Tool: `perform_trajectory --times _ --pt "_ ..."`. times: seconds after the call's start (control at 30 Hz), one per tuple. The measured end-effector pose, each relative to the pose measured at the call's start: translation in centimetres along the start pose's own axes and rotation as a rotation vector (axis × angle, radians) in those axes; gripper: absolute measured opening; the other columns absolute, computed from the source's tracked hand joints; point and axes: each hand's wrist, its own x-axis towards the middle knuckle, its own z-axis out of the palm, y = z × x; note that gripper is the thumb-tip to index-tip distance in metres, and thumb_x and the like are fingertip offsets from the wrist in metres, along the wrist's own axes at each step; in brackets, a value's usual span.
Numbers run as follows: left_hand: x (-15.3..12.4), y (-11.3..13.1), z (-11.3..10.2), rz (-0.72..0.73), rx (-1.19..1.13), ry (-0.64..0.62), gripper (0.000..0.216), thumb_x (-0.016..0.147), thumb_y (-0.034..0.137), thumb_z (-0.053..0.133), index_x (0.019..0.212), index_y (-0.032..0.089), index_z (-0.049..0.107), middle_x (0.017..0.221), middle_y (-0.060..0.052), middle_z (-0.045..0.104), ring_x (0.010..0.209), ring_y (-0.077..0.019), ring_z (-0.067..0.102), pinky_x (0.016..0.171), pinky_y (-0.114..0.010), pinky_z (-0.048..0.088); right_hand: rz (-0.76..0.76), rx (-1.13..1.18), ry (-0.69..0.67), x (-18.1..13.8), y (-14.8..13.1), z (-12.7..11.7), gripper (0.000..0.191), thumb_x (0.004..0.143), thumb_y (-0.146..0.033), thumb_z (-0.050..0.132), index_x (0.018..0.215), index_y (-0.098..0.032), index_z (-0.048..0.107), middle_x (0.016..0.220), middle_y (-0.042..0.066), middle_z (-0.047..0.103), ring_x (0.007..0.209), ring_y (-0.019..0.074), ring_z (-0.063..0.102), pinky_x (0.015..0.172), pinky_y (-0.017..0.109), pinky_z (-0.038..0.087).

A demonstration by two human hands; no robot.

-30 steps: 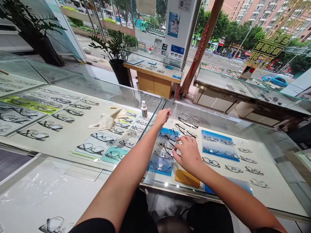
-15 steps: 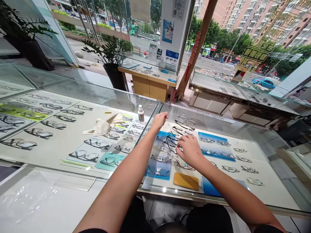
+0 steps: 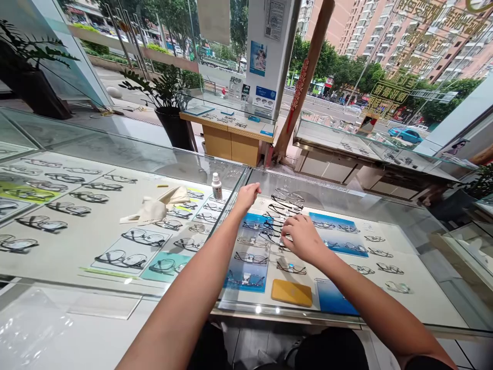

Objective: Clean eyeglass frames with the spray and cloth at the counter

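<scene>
My left hand (image 3: 246,196) reaches far across the glass display counter (image 3: 346,198), fingers curled loosely beside a cluster of dark-framed glasses (image 3: 283,203) lying on top of the glass. My right hand (image 3: 303,237) rests over the same cluster nearer to me, fingers bent down onto a pair of glasses (image 3: 274,232); what it grips is partly hidden. A small white bottle (image 3: 216,186) stands just left of my left hand. A crumpled cream cloth (image 3: 154,206) lies further left.
Under the glass lie rows of glasses on blue, teal and white cards (image 3: 334,237), plus a yellow pad (image 3: 291,292). Potted plants (image 3: 169,97), a wooden display table (image 3: 231,134) and another glass counter (image 3: 365,149) stand beyond. Street windows fill the background.
The view has tilted up and shifted. My right hand has slid a little away from me over the glasses cluster; my left hand keeps its place by the cluster.
</scene>
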Motion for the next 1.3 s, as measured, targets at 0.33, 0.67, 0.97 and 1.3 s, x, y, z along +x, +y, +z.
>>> perform_trajectory --times 0.33,0.67,0.97,1.3 --pt "-0.1 0.1 0.2 0.012 0.018 0.004 0.032 0.09 0.045 0.06 0.071 0.019 0.055 0.05 0.009 0.028 0.045 -0.0085 0.022 0.047 -0.025 0.015 0.003 -0.026 -0.084 0.8 1.5 -0.3 0.016 0.103 -0.028 0.068 0.096 -0.025 0.082 0.116 0.008 0.076 0.118 0.0285 0.06 0.108 0.046 0.04" --pt "-0.1 -0.1 0.1 0.026 0.04 0.004 0.032 0.09 0.046 0.059 0.071 0.019 0.055 0.051 0.008 0.029 0.046 -0.009 0.021 0.048 -0.026 0.014 -0.04 0.008 -0.031 0.5 1.5 0.0 0.017 0.101 -0.024 0.066 0.091 -0.023 0.08 0.112 0.008 0.077 0.115 0.0289 0.061 0.108 0.046 0.037" --pt "0.0 -0.1 0.1 0.025 0.046 -0.009 0.032 0.09 0.046 0.059 0.071 0.02 0.054 0.051 0.009 0.027 0.046 -0.0091 0.02 0.048 -0.026 0.014 0.154 0.04 0.031 4.1 4.7 -0.8 0.019 0.105 -0.032 0.065 0.103 -0.026 0.083 0.1 0.006 0.074 0.1 0.0244 0.059 0.084 0.037 0.035" --pt "0.1 -0.5 0.0 0.035 0.054 -0.008 0.034 0.089 0.048 0.058 0.07 0.02 0.054 0.051 0.008 0.026 0.047 -0.0095 0.02 0.048 -0.026 0.014 0.142 -0.02 -0.048 6.5 4.8 0.3 0.017 0.098 -0.025 0.068 0.09 -0.025 0.083 0.095 0.007 0.078 0.098 0.0243 0.063 0.083 0.036 0.032"
